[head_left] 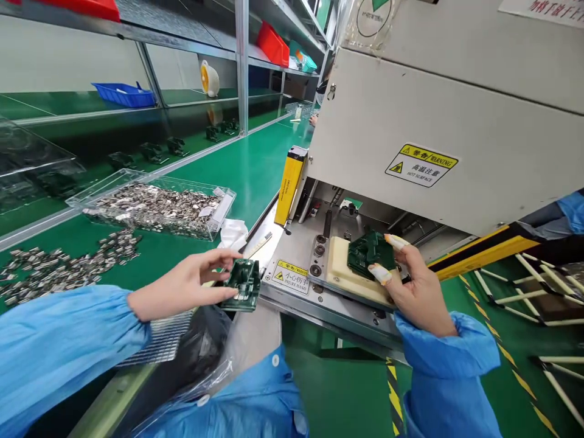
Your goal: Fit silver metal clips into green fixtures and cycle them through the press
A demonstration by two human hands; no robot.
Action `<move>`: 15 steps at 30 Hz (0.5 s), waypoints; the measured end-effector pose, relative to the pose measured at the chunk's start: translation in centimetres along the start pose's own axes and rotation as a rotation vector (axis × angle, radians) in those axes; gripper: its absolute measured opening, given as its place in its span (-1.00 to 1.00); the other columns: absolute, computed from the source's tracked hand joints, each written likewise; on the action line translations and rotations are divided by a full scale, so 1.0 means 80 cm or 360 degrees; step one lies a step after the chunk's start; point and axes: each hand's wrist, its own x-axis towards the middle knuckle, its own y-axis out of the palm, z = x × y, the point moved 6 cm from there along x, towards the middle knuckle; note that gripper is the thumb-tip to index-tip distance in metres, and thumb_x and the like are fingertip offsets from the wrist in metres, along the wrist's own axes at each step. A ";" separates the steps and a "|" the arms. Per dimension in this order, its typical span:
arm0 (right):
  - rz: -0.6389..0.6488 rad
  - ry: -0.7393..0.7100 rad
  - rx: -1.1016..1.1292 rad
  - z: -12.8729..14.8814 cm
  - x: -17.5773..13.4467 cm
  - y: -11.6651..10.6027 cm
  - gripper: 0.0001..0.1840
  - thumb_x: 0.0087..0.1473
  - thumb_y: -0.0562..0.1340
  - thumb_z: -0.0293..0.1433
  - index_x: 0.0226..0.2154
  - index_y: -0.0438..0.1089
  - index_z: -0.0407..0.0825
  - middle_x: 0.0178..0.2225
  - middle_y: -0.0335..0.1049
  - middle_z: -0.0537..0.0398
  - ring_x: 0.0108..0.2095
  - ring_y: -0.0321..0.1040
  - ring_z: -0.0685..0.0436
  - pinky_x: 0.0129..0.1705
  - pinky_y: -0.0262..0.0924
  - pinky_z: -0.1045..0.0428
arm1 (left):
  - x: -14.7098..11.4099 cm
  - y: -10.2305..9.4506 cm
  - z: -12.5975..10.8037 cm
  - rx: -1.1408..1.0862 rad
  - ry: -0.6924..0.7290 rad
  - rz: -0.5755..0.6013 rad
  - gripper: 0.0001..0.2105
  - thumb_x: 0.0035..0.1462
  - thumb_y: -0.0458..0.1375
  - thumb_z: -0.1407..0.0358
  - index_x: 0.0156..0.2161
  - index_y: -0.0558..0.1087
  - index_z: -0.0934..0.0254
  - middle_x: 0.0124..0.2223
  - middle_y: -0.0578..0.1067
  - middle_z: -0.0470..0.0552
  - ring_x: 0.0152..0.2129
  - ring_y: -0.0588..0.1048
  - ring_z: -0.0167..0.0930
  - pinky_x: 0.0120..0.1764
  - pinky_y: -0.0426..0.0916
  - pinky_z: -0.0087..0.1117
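My left hand (203,277) grips a dark green plastic housing (244,285) by its left edge, thumb and fingers pinching it in front of the machine's base. A second dark green housing (365,250) is between the thumb and fingers of my right hand (413,283), whose thumb and one finger wear whitish finger covers. That piece is right at the cream-coloured fixture block (337,260) on the machine's metal plate; whether it rests on the block or is just above it I cannot tell.
A clear tray (219,228) of small metal parts stands on the green bench, with loose metal parts (68,267) beside it. The machine's grey housing (438,109), marked hot surface, overhangs the fixture. Yellow guard bars (291,185) flank the opening. Several dark housings (152,152) line the rear ledge.
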 end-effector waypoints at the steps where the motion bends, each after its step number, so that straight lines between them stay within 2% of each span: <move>1: 0.0019 -0.0027 -0.0020 0.001 0.002 -0.004 -0.38 0.06 0.30 -0.16 0.15 0.26 0.03 0.05 0.40 -0.08 0.01 0.37 -0.31 0.09 0.23 -0.23 | -0.008 0.004 0.011 -0.0016 -0.0045 0.0011 -0.50 -0.02 0.33 0.19 0.05 0.38 0.23 -0.12 0.45 0.07 -0.16 0.50 -0.26 0.00 0.44 -0.18; 5: 0.0151 -0.0105 -0.0102 0.007 0.011 -0.013 -0.44 0.08 0.26 -0.14 0.11 0.31 0.02 0.03 0.40 -0.09 -0.03 0.38 -0.29 0.05 0.27 -0.21 | -0.017 0.031 0.029 -0.0103 -0.0140 0.0116 -0.45 -0.07 0.35 0.22 0.06 0.36 0.24 -0.03 0.44 0.11 -0.06 0.47 -0.23 0.08 0.38 -0.14; 8: 0.0207 -0.0149 -0.0153 0.012 0.016 -0.011 -0.46 0.11 0.23 -0.13 0.11 0.31 0.03 0.06 0.37 -0.10 0.01 0.35 -0.31 0.06 0.27 -0.22 | -0.011 0.048 0.028 -0.0173 -0.0125 0.0230 -0.46 -0.09 0.35 0.26 0.05 0.36 0.21 0.16 0.32 0.16 -0.01 0.44 -0.25 0.12 0.34 -0.16; 10: 0.0197 -0.0136 -0.0161 0.011 0.008 -0.009 -0.41 0.12 0.21 -0.11 0.16 0.27 0.03 0.12 0.33 -0.10 0.08 0.31 -0.33 0.11 0.23 -0.24 | -0.004 0.056 0.031 -0.0215 -0.0109 0.0297 -0.47 -0.13 0.36 0.28 0.01 0.37 0.21 0.19 0.27 0.15 -0.01 0.43 -0.28 0.15 0.31 -0.16; 11: 0.0142 -0.0100 -0.0171 0.006 -0.002 -0.010 -0.38 0.12 0.20 -0.08 0.18 0.24 0.03 0.15 0.30 -0.11 0.12 0.27 -0.35 0.15 0.19 -0.27 | -0.001 0.061 0.033 -0.0229 -0.0114 0.0341 -0.47 -0.15 0.37 0.30 0.00 0.37 0.22 0.16 0.29 0.13 -0.01 0.43 -0.29 0.17 0.28 -0.16; 13: -0.0123 0.0101 -0.0222 -0.013 -0.035 -0.020 -0.33 0.13 0.16 -0.03 0.20 0.22 0.00 0.19 0.26 -0.14 0.18 0.19 -0.40 0.19 0.11 -0.33 | 0.003 0.071 0.038 -0.0240 -0.0112 0.0434 -0.45 -0.17 0.38 0.33 0.00 0.37 0.23 0.06 0.36 0.09 -0.04 0.44 -0.32 0.20 0.23 -0.13; 15: -0.0513 0.0527 -0.0282 -0.049 -0.092 -0.038 -0.33 0.16 0.11 0.00 0.18 0.24 -0.04 0.16 0.28 -0.20 0.17 0.22 -0.45 0.13 0.17 -0.37 | 0.006 0.078 0.041 -0.0228 -0.0066 0.0481 -0.45 -0.17 0.37 0.36 0.00 0.38 0.22 0.06 0.37 0.09 -0.05 0.45 -0.32 0.19 0.24 -0.12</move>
